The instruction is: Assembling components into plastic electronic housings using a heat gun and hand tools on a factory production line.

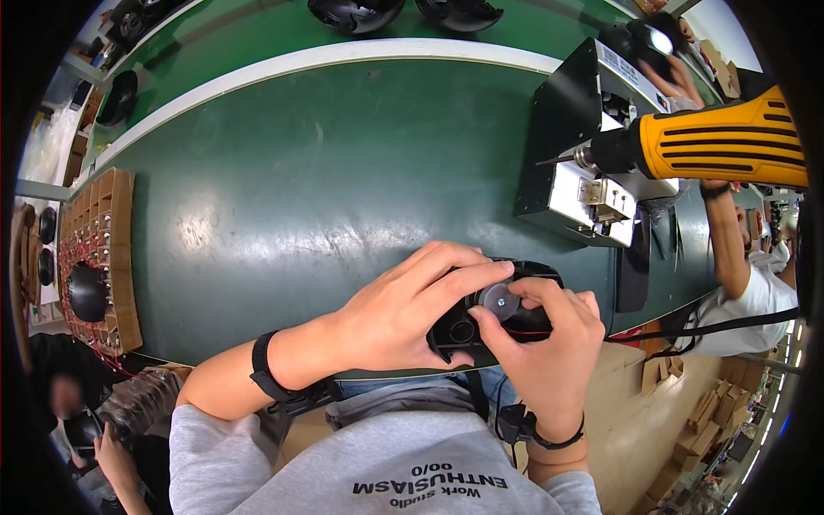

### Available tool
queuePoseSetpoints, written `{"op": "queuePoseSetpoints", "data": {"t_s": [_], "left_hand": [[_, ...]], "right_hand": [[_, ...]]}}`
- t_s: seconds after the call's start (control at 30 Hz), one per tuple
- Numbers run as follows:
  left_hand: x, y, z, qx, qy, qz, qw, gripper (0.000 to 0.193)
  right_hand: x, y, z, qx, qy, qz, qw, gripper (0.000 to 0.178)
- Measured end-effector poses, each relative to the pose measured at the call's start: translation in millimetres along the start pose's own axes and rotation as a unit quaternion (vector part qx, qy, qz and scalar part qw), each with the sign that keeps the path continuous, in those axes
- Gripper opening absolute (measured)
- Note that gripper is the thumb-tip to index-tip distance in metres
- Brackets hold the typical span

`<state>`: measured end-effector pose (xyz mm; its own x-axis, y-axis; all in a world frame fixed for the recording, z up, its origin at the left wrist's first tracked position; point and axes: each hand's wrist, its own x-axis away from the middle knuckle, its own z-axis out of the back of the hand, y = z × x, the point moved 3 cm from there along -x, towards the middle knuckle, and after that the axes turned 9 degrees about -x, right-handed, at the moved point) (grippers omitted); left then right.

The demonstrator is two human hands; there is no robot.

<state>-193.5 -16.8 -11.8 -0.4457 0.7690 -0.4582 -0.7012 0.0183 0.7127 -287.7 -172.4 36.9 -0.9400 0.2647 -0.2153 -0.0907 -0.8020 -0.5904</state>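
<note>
Near the front edge of the green bench, my left hand (390,300) wraps over a black plastic housing (462,330) and steadies it, thumb at its near side and index finger along its top. My right hand (558,348) has its thumb and index finger pinched at the edge of a clear round disc (499,300), which sits on the housing with a small screw-like spot at its middle. Beside the right fingers, a thin red wire (534,332) shows against the black plastic. Both hands cover much of the housing.
A black and metal box-shaped machine (558,146) stands at the right, with a yellow power screwdriver (721,142) before it. At left, a divided cardboard box (120,257) holds red-wired parts. Black shells (356,13) lie beyond the white rail (343,58). Co-workers are at right and lower left.
</note>
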Motion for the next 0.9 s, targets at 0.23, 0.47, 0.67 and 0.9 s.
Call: {"op": "queuePoseSetpoints", "data": {"t_s": [0.23, 0.47, 0.67, 0.9], "left_hand": [[-1.7, -0.2, -0.4, -0.003, 0.000, 0.001, 1.000, 0.089], [-3.3, -0.6, -0.1, -0.011, 0.000, -0.009, 1.000, 0.088], [-1.8, 0.2, 0.0, -0.028, -0.027, -0.002, 0.999, 0.068], [-3.6, 2.0, 3.2, -0.058, -0.051, 0.026, 0.997, 0.057]], "right_hand": [[-1.1, 2.6, 0.4, -0.007, -0.002, 0.006, 1.000, 0.034], [-1.9, 4.3, 0.8, 0.001, -0.001, 0.019, 1.000, 0.034], [-2.0, 4.3, 1.5, 0.002, 0.011, 0.039, 0.999, 0.030], [-10.6, 7.6, 58.2, -0.229, 0.078, -0.007, 0.970, 0.025]]}}
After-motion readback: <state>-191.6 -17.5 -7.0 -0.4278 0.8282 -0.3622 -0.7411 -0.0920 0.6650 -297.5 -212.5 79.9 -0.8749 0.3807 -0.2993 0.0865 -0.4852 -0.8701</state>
